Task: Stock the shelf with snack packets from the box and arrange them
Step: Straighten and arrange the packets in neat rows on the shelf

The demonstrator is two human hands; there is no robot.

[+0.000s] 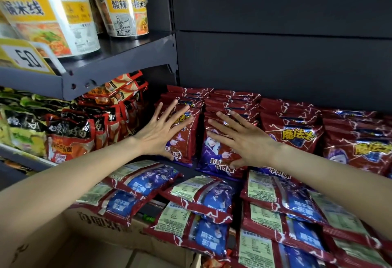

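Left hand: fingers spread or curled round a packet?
Spread: left hand lies flat with straight fingers against the front red foil snack packet, gripping nothing.

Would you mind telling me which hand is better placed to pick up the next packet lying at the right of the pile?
Right, probably. The right hand rests flat on a standing packet, directly above the right-side packets; the left hand would have to cross over.

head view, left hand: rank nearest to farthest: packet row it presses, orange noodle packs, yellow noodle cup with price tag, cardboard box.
From the left hand:
1. Red packet row: under the fingers, touching.
2. Orange noodle packs: just left, neighbouring bay.
3. Cardboard box: below, towards the camera.
4. Yellow noodle cup: upper shelf, far left.
Items 2 and 3 are close; that order is tentative.
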